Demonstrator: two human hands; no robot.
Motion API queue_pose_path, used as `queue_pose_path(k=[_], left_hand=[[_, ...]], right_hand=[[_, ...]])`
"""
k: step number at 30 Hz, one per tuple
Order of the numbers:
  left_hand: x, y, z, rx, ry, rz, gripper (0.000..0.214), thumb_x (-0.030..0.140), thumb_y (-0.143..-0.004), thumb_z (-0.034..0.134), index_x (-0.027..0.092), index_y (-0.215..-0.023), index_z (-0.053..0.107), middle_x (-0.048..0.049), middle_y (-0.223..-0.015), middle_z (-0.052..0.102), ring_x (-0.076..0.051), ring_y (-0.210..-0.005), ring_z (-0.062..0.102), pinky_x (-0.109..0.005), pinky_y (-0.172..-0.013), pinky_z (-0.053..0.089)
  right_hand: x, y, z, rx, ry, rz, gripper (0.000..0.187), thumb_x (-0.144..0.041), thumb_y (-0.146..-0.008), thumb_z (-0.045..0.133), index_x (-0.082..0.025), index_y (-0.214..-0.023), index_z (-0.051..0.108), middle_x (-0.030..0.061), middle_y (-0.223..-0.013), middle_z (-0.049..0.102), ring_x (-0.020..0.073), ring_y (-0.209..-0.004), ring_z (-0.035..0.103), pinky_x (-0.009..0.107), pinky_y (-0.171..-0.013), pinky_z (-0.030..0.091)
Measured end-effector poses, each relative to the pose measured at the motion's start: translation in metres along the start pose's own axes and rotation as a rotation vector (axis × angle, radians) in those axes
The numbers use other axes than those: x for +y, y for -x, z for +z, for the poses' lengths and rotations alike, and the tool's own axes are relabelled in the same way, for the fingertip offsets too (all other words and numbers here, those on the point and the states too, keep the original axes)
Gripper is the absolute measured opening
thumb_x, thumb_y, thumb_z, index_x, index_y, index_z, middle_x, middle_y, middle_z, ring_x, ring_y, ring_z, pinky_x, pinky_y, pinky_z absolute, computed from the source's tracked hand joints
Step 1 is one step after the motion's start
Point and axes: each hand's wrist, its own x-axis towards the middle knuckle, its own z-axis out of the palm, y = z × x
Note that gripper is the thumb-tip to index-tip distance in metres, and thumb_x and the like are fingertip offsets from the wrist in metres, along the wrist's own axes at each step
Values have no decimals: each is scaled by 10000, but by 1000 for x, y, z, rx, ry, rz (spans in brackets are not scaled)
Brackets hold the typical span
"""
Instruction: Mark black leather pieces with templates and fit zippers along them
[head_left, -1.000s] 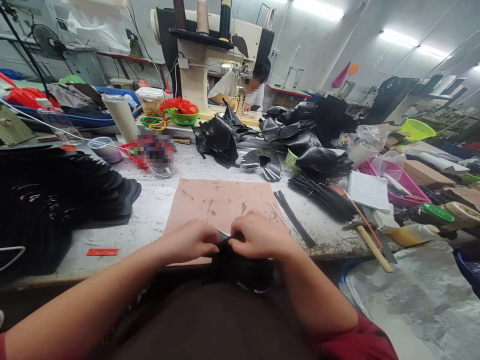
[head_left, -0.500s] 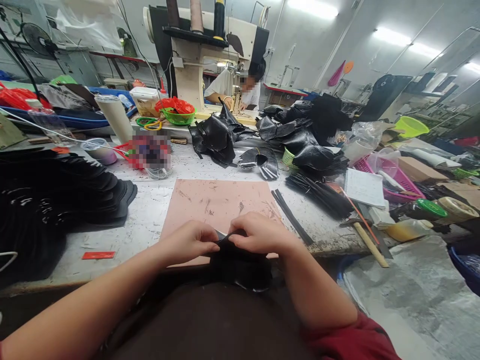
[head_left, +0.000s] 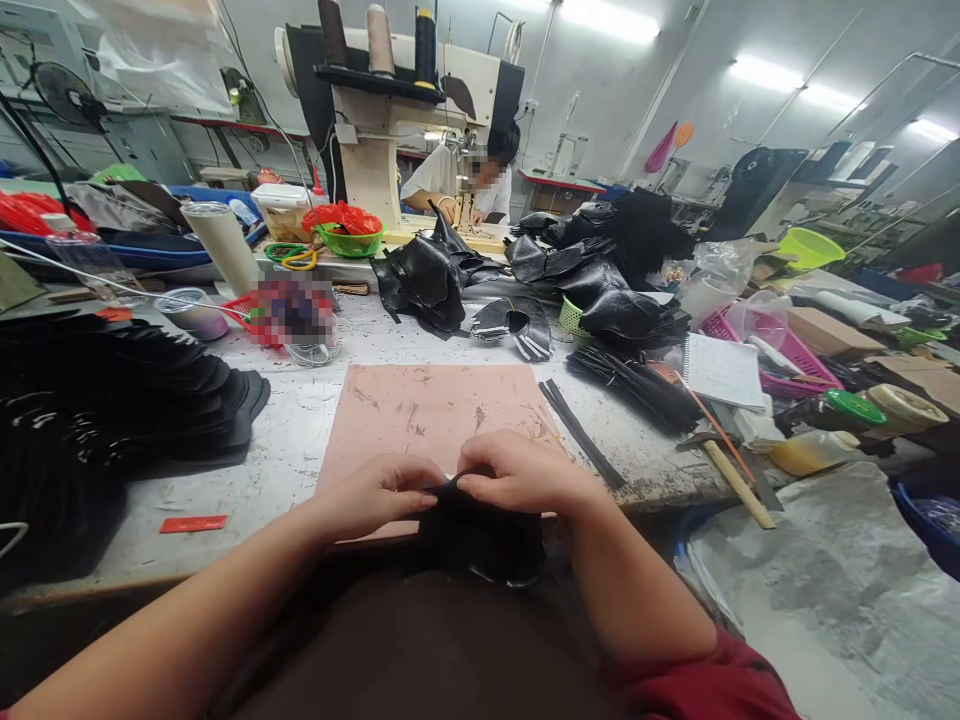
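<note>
Both my hands meet at the near edge of the workbench, over a pink cutting mat (head_left: 427, 410). My left hand (head_left: 375, 495) and my right hand (head_left: 525, 472) each pinch the top edge of a black leather piece (head_left: 480, 540) that hangs down toward my lap. Fingers of both hands are closed on it, fingertips almost touching. The lower part of the leather piece is bunched against my brown apron.
A stack of black cut pieces (head_left: 112, 400) lies at the left, and black leather heaps (head_left: 600, 290) and black strips (head_left: 637, 385) at the back right. A hammer (head_left: 731, 475), notebook (head_left: 724, 370) and pink basket (head_left: 795, 360) sit to the right. Another person works at a sewing machine (head_left: 390, 110) behind.
My hands stay pinched on the leather piece and have barely shifted; the thin strip between the fingertips is now tucked closer. The view has tilted slightly.
</note>
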Motion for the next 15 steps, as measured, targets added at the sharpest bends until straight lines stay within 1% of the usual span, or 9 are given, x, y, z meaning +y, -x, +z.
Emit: queue_pose_path(k=[1,3,5,6,8,10,13,15], left_hand=[[2,0,-1,-23,-46,0,204,263,-757,491,174,-900,606,3,-841,632,-150,-813,552,-243,-738,413],[7,0,-2,-14,-179,15,197,246,-750,491,179,-898,602,5,-818,625,-146,-772,547,-229,-685,411],[10,-1,-2,57,-287,37,152,257,-734,511,173,-816,607,9,-735,608,-138,-698,530,-219,-620,399],[11,-2,-2,100,-301,42,136,269,-726,522,168,-764,606,12,-694,599,-134,-668,521,-217,-601,394],[11,-3,-1,173,-260,33,148,290,-719,535,162,-678,597,15,-636,589,-126,-631,516,-215,-585,395],[9,-2,0,226,-199,26,167,301,-707,551,155,-637,591,17,-605,585,-119,-601,514,-215,-569,398],[8,0,2,289,-145,45,180,309,-699,568,143,-640,606,2,-615,603,-120,-592,522,-223,-563,408],[9,2,3,328,-131,54,195,322,-700,574,139,-653,620,-12,-630,620,-125,-594,531,-230,-562,416]], right_hand=[[-2,0,0,21,35,-9,102,-192,-742,500,-161,-716,594,7,-683,599,116,-636,503,208,-554,327],[-6,0,0,60,102,-17,87,-186,-736,513,-160,-694,584,10,-674,582,120,-638,489,216,-559,318],[-9,0,-1,87,133,-19,86,-186,-741,518,-160,-685,578,13,-677,574,125,-647,487,222,-569,319],[-9,0,-1,95,124,-22,93,-192,-751,517,-159,-688,577,16,-685,577,126,-654,491,224,-578,325],[-10,0,-2,103,65,-42,118,-196,-781,495,-159,-702,576,20,-715,593,127,-677,509,225,-605,348],[-8,0,-3,109,-14,-75,150,-172,-801,464,-162,-688,563,24,-760,614,126,-708,527,228,-644,371],[-5,0,-3,117,-136,-119,193,-114,-787,460,-167,-608,511,27,-859,632,125,-784,547,236,-716,395],[-3,0,-3,126,-206,-124,229,-105,-783,470,-167,-562,481,32,-939,622,125,-839,551,248,-764,403]])
